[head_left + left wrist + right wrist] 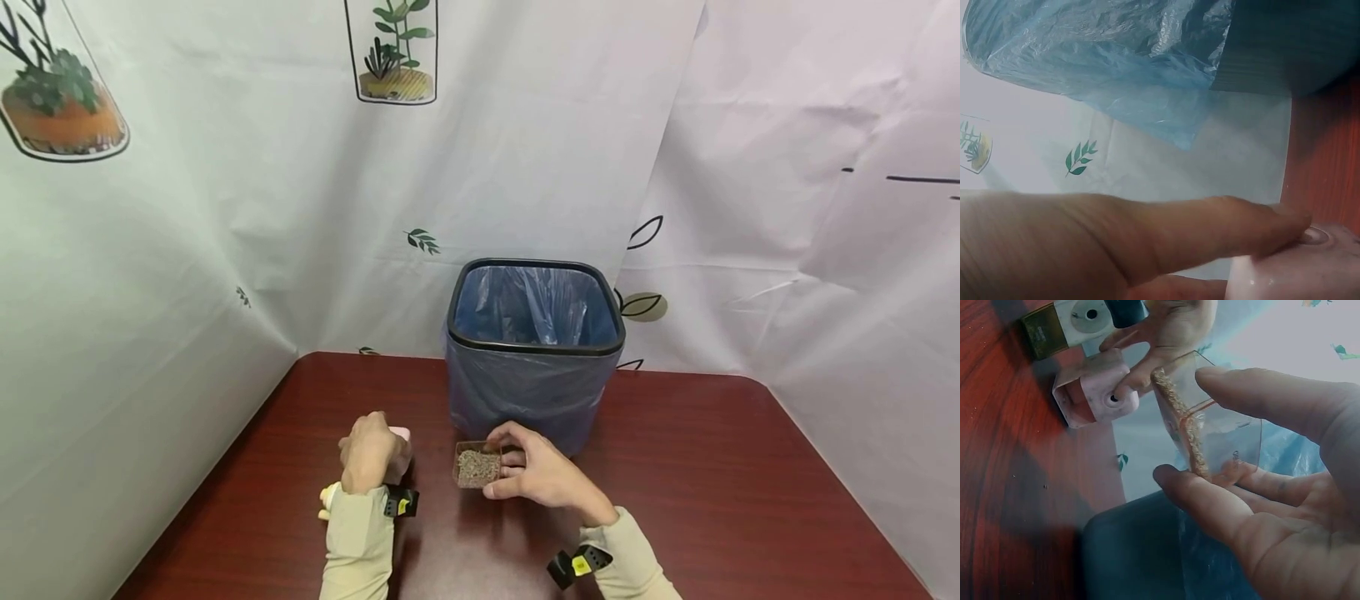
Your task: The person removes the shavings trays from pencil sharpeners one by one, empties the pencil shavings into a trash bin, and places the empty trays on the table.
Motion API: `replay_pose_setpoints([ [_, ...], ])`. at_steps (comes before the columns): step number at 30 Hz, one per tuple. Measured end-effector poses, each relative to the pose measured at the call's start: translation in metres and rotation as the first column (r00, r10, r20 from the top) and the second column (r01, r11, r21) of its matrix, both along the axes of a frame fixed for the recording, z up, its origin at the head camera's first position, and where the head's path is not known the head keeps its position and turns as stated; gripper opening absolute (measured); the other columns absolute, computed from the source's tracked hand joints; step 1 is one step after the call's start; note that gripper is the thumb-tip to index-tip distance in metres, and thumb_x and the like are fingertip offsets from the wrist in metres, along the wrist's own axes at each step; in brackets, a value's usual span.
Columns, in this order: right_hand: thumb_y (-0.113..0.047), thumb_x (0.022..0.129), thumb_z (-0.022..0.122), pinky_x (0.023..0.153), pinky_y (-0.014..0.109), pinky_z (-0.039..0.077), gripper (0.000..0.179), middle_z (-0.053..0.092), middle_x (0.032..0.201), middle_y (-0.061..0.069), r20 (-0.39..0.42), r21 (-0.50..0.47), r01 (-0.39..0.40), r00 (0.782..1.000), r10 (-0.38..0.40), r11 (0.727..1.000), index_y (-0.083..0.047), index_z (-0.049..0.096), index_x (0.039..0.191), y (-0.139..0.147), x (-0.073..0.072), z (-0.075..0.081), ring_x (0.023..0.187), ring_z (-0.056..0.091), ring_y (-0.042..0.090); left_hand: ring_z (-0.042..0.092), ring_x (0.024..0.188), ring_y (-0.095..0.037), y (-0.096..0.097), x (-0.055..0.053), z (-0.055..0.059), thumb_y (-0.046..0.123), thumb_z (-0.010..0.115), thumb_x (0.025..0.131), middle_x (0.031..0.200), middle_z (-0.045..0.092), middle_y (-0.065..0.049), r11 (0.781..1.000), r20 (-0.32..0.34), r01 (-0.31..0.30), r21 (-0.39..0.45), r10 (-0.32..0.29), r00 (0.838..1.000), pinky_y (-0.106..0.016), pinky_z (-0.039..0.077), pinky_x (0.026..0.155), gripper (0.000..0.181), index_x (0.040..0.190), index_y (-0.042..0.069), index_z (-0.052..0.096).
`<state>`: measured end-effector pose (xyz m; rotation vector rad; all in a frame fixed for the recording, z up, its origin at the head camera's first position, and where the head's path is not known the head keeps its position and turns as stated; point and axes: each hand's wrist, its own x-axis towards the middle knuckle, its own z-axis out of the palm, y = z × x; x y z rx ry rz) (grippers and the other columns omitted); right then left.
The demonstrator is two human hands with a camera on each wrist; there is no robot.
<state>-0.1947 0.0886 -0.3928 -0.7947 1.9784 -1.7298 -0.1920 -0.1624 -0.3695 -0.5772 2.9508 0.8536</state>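
The right hand [542,473], fingers half curled, pinched a clear tray [1232,440] of shavings [477,468]; the left hand [367,450], fingers bent, held a pink casing [1099,390]. Beneath the fingers spread a red-brown tabletop [712,467]; beyond stood a blue-lined bin [525,387] before white sheeting [525,167].

"Where's there room to reach through?"
"Easiest along the right edge of the table [750,483], up to its far right corner."
"And the middle?"
"The bin [525,392] blocks the far edge there. Nearer us, only a narrow gap parts the pink case [1097,378] from the clear box [1229,434]."
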Motion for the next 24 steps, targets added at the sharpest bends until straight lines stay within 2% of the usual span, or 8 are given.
replay_pose_setpoints([
  [3,0.001,0.069,0.075,0.071,0.024,0.049,0.054,0.048,0.116,0.021,-0.008,0.027,-0.006,1.0,0.006,1.0,0.004,0.045,0.114,0.003,-0.001,0.001,0.09,0.059,0.022,0.043,0.093,-0.046,0.002,-0.001,0.001,0.017,0.07,0.067,0.104,0.052,-0.026,1.0,0.035,0.01,0.014,-0.011,0.999,-0.051,0.04,0.075,0.052,0.113,-0.004,0.054],
  [7,0.0,0.069,0.076,0.07,0.022,0.048,0.054,0.049,0.115,0.019,-0.035,0.051,-0.014,0.999,0.015,0.999,0.003,0.046,0.114,0.008,-0.002,0.002,0.088,0.057,0.02,0.03,0.106,-0.051,0.005,0.0,0.005,0.021,0.067,0.075,0.122,0.035,-0.033,0.995,0.057,0.016,0.096,-0.021,0.998,-0.059,0.037,0.083,0.069,0.133,-0.003,0.038],
  [10,0.0,0.068,0.076,0.07,0.022,0.048,0.054,0.049,0.115,0.02,-0.041,0.053,-0.026,0.999,0.028,0.998,0.003,0.046,0.113,0.01,-0.003,0.003,0.088,0.057,0.021,0.026,0.112,-0.054,0.005,0.0,0.009,0.024,0.064,0.079,0.13,0.028,-0.035,0.991,-0.021,0.054,0.124,-0.052,0.998,-0.061,0.033,0.088,0.073,0.138,-0.004,0.03],
  [13,0.001,0.068,0.075,0.071,0.023,0.048,0.055,0.048,0.115,0.021,-0.041,0.044,-0.036,0.998,0.038,0.998,0.004,0.045,0.114,0.012,-0.004,0.003,0.088,0.057,0.022,0.03,0.118,-0.053,0.006,-0.001,0.015,0.028,0.062,0.083,0.134,0.031,-0.033,0.983,-0.163,0.135,0.121,-0.114,0.98,-0.059,0.03,0.094,0.071,0.138,-0.003,0.031],
  [15,0.002,0.068,0.075,0.07,0.023,0.048,0.055,0.048,0.116,0.022,-0.032,0.03,-0.045,0.998,0.046,0.999,0.005,0.044,0.114,0.013,-0.004,0.004,0.088,0.056,0.022,0.033,0.122,-0.047,0.007,-0.002,0.019,0.03,0.062,0.084,0.135,0.035,-0.029,0.975,-0.261,0.185,0.126,-0.148,0.954,-0.056,0.03,0.097,0.067,0.138,0.0,0.035],
  [18,0.004,0.069,0.074,0.069,0.024,0.048,0.056,0.047,0.116,0.023,-0.018,0.009,-0.057,0.998,0.057,0.998,0.006,0.043,0.115,0.015,-0.006,0.004,0.087,0.056,0.023,0.04,0.121,-0.038,0.009,-0.002,0.025,0.033,0.06,0.086,0.135,0.041,-0.021,0.96,-0.391,0.232,0.159,-0.155,0.907,-0.053,0.035,0.095,0.061,0.136,0.006,0.039],
  [21,0.006,0.069,0.072,0.068,0.024,0.047,0.056,0.046,0.115,0.024,-0.005,-0.007,-0.072,0.997,0.072,0.997,0.008,0.041,0.115,0.018,-0.008,0.004,0.084,0.054,0.022,0.048,0.116,-0.033,0.013,-0.001,0.029,0.031,0.058,0.088,0.13,0.047,-0.016,0.95,-0.531,0.256,0.178,-0.126,0.838,-0.049,0.04,0.09,0.052,0.133,0.009,0.044],
  [24,0.006,0.069,0.072,0.064,0.022,0.045,0.056,0.047,0.113,0.024,-0.007,0.002,-0.08,0.997,0.08,0.997,0.008,0.042,0.115,0.022,-0.01,0.004,0.077,0.051,0.018,0.052,0.111,-0.029,0.021,0.0,0.03,0.029,0.057,0.089,0.124,0.051,-0.012,0.944,-0.648,0.279,0.174,-0.104,0.754,-0.044,0.046,0.084,0.047,0.131,0.011,0.047],
])
